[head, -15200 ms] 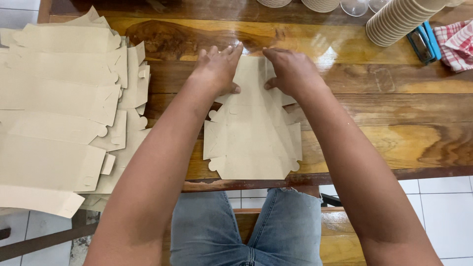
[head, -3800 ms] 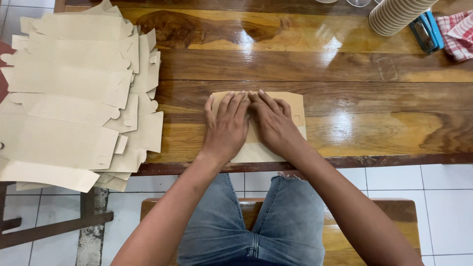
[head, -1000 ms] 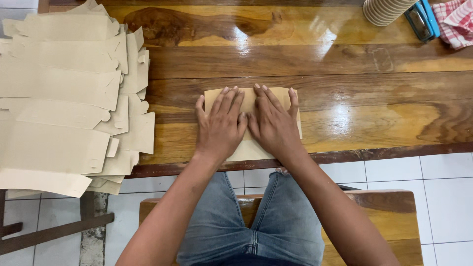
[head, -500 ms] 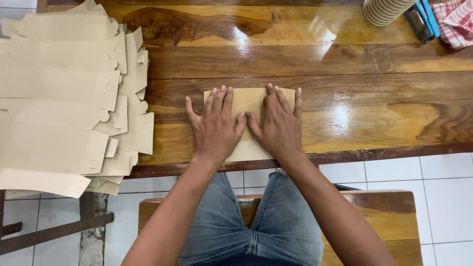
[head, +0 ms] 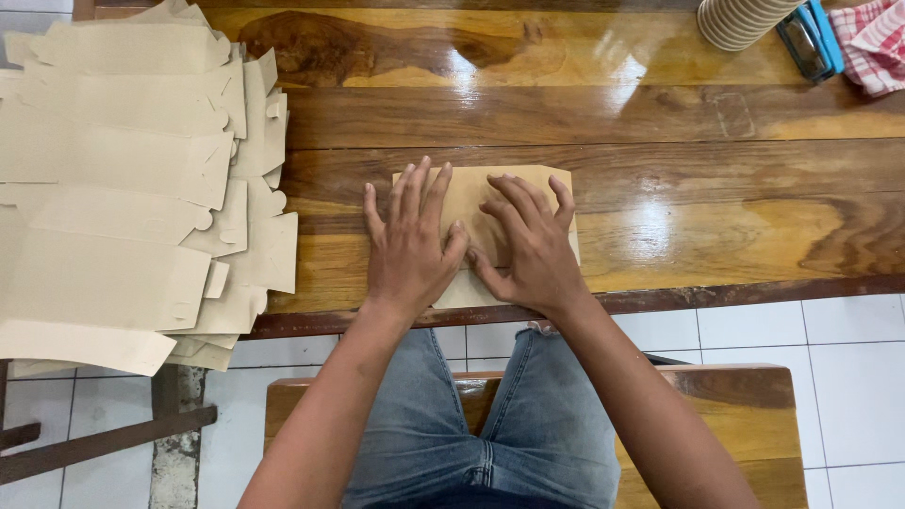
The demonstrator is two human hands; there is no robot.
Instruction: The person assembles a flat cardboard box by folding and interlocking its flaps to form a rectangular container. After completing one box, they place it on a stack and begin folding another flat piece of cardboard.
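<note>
Both hands flat on a folded cardboard piece (head: 468,193) at the near edge of the wooden table (head: 660,113). Left hand (head: 407,250) fingers spread, palm down on its left half; right hand (head: 533,250) fingers slightly splayed and arched, tips pressing its right half. Thumbs nearly meet mid-piece. Stack of flat cardboard blanks (head: 123,179) at 9 o'clock, well apart. Paper cup stack (head: 740,19), blue tool (head: 806,40) and checked cloth (head: 877,42) at 1–2 o'clock.

Single head-worn view, looking almost straight down from above the seated person onto the wooden table (head: 660,104), near edge and lap included. Close range, roughly arm's length. No second view, so no overlap.
</note>
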